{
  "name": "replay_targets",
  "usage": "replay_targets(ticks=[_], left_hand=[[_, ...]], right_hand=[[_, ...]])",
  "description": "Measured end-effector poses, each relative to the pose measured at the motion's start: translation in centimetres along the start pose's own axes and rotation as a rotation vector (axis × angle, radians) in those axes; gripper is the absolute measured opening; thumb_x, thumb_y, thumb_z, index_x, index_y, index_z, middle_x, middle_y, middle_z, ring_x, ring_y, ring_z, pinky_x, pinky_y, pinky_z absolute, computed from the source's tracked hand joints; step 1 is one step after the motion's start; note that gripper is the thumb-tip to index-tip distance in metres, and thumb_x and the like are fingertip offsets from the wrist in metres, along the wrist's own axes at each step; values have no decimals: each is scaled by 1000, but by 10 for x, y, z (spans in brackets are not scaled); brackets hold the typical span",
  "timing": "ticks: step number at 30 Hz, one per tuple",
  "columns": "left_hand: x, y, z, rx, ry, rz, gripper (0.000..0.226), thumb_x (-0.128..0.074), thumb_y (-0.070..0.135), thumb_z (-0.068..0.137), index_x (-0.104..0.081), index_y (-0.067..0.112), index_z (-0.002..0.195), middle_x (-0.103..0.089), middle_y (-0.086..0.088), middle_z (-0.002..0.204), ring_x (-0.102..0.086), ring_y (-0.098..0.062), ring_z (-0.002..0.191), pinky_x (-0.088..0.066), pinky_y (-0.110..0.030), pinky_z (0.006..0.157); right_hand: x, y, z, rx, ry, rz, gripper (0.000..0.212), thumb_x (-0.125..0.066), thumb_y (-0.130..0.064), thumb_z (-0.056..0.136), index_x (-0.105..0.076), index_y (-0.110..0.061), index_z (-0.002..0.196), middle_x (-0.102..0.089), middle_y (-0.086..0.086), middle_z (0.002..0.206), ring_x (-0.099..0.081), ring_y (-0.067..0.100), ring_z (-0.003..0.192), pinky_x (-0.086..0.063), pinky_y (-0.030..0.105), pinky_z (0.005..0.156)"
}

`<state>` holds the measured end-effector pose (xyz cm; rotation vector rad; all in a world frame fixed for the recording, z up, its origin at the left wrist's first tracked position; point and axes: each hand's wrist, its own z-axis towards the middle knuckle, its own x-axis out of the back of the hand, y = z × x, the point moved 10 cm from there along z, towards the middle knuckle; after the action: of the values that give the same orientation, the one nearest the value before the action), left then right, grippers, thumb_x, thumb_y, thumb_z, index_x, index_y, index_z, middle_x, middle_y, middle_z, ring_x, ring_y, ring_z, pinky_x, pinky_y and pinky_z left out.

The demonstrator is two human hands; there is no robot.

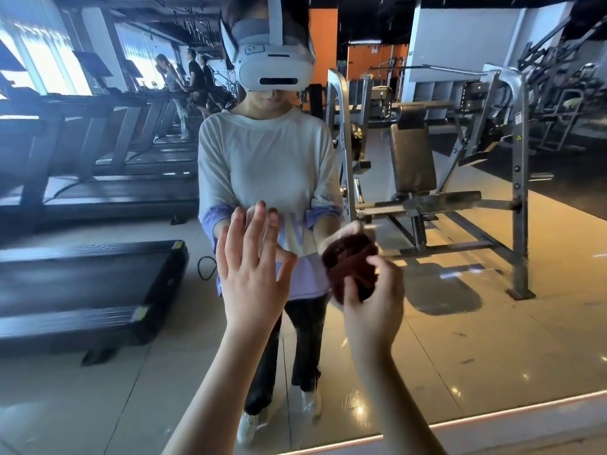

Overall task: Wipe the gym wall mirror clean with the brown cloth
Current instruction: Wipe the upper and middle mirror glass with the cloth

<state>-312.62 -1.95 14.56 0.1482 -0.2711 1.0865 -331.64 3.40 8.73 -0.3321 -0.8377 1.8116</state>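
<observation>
Brown cloth (351, 264): bunched into a dark wad and held up in the right hand (374, 300), close before the mirror (98, 389), right of the frame's middle. Its reflection is merged with it, so contact with the glass cannot be told.
Right hand: fingers and thumb are curled round the lower part of the brown cloth; the forearm is raised from the lower edge of the view.
Left hand (249, 274): held wide, fingers straight and spread, nothing carried. The back is turned to the camera and the palm is faced toward the glass.
Contact, left hand: reflected fingertips are seen just past the real ones; touching or just short cannot be decided.
Spacing of hands: side by side and apart, at about the same height.
Mirror extent: nearly the whole view is filled; the lower edge is seen running along a pale ledge (525, 431) at bottom right.
Reflected person (266, 165): a pale top, dark trousers and a white headset (274, 65) are worn; both forearms are raised.
Reflected left side: a row of dark treadmills (98, 192) is shown before bright windows, with figures (184, 80) on the far ones.
Reflected right side: a grey weight bench (414, 159) with a steel frame is stood on a glossy tiled floor (492, 323).
</observation>
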Motion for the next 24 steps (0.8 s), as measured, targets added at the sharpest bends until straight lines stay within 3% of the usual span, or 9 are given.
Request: replay_targets(ticks=[3,9,12,15,21,24], left_hand=[[1,0,0,-4,3,-2,68,-68,33,86,-45,10,144,-48,-15,149,-35,-36,141,-31,-52,116],[2,2,0,-7,-2,8,64,-65,34,89,-46,9,144,-47,-14,150,-36,-36,141,-34,-52,114],[2,5,-3,-4,-7,10,63,-66,29,88,-47,8,144,-42,-11,152,-38,-34,139,-38,-50,109],[3,8,-3,7,-13,4,63,-69,21,87,-48,5,145,-39,-9,153,-37,-32,140,-39,-49,108],[-10,28,-9,-42,-79,-20,69,-68,35,88,-43,6,145,-36,-10,154,-32,-35,143,-37,-56,111],[-13,28,-12,-38,-58,22,76,-79,30,83,-42,8,145,-36,-10,153,-33,-36,143,-32,-53,115]], right_hand=[[-12,-5,-10,85,-100,-24,48,-82,-1,69,-59,-12,110,-64,8,110,-61,28,101,-58,42,74],[21,31,10,-117,76,13,44,-74,-3,78,-55,-12,116,-60,10,118,-59,30,107,-57,46,74],[0,23,-14,-82,-38,-32,46,-78,0,72,-57,-11,112,-62,9,115,-61,30,105,-58,47,76],[-12,17,-19,24,-141,-47,46,-83,-1,69,-59,-9,108,-65,9,109,-64,29,101,-57,38,75],[26,55,2,-155,69,13,44,-76,-1,77,-56,-6,115,-61,14,116,-62,32,105,-58,44,75],[13,45,-13,-130,7,8,46,-77,3,73,-57,-7,113,-63,12,114,-62,31,105,-58,45,76]])
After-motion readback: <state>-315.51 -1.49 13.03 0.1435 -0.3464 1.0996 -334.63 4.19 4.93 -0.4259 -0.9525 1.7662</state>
